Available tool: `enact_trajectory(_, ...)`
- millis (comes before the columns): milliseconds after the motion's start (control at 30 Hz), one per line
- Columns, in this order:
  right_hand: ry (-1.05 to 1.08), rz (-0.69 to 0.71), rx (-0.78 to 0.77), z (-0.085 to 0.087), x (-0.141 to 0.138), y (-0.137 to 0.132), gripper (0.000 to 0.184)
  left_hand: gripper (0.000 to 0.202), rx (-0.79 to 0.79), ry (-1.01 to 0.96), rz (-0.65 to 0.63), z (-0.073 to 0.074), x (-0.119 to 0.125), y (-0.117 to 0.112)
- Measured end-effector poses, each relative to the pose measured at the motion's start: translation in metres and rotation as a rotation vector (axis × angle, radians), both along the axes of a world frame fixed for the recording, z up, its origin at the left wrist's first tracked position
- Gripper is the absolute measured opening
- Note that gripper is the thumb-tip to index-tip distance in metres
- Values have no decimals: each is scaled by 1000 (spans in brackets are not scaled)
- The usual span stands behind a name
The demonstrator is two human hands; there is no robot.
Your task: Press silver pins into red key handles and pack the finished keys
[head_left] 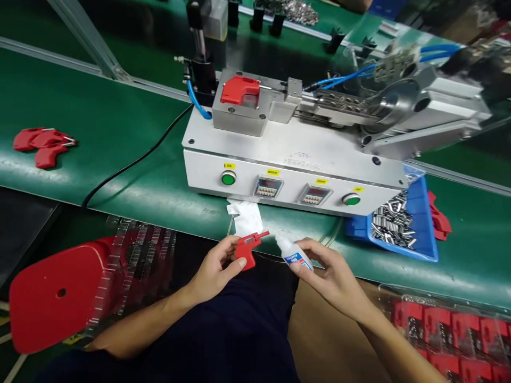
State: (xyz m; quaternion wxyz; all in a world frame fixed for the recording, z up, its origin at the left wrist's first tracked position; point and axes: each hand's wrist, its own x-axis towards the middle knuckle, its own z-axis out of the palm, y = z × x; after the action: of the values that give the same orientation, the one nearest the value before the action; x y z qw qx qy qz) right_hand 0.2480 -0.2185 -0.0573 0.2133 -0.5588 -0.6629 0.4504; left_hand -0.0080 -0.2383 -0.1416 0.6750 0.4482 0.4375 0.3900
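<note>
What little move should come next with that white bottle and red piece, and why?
Perhaps the right hand should ease the white bottle slightly closer to the red piece: the bottle's nozzle points toward the piece's projecting tip across a small gap, while the left hand holds the piece.

Right hand (pixel 329 274), 4 o'clock, covers part of the white bottle (pixel 293 251), nozzle blurred and fine label print unreadable; left hand (pixel 215 270), 7 o'clock, has its thumb over part of the red piece (pixel 246 250), which hides other fingertips. Yellow stickers (pixel 273 172) and counters (pixel 268 187), centre toward 3 o'clock: text too small. Parts tray (pixel 459 348), 4 o'clock, cut by right and bottom edges; red stool (pixel 43 298), 8 o'clock, part-hidden under clear plastic trays (pixel 120 260); background clutter (pixel 493 26), 2 o'clock, blurred.
</note>
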Motion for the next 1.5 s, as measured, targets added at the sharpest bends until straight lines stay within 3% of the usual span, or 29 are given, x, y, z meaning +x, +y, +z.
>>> enact_trajectory(500,-36,-21,-84,3,-12,-3,29,31,10,38,-23,-4,-5,1)
enact_trajectory(1500,-47,-22,-60,5,-11,-6,24,33,8,76,-10,0,-3,2)
